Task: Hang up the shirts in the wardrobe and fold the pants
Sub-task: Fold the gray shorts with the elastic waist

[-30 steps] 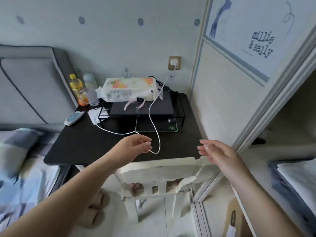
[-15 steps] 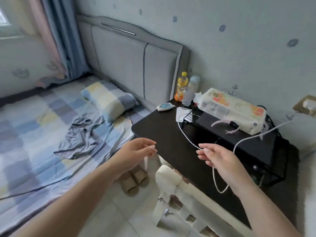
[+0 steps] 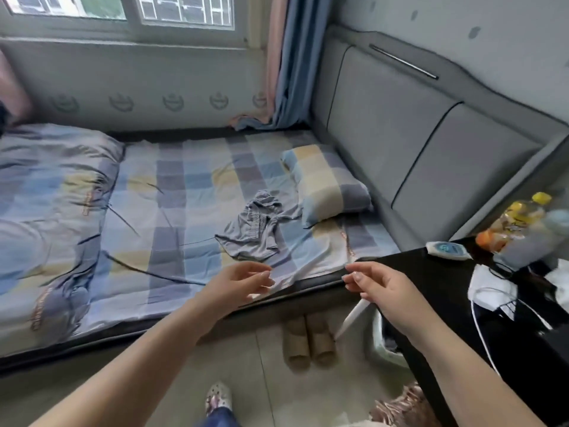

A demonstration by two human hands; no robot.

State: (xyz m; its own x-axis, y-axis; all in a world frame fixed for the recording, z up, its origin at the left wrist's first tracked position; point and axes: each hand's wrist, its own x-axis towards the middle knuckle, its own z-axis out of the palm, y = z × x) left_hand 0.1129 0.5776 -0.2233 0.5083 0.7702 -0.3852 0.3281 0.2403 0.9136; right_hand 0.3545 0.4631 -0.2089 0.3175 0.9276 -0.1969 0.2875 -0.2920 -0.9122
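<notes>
The wide bed with its blue, grey and yellow checked sheet fills most of the view, a flat soft surface well suited to laying clothes out for folding. Along its left side lies a bunched checked quilt; at the head end, against the grey padded headboard, sits a matching checked pillow. To the right stands a black bedside table with a white remote control near its back corner.

The task's thing in sight is the crumpled grey garment (pants, most likely, though the folds hide its cut), lying on the sheet just beside the pillow's near corner. It is within easy reach from the bed's edge.

Both forearms are stretched forward at about the same height over the mattress edge. The left hand is empty, fingers loosely curved and apart, short of the garment. The right hand also holds nothing, its fingers relaxed and pointing left towards the other hand. Neither touches the cloth; the reach looks to be the step in hand.
</notes>
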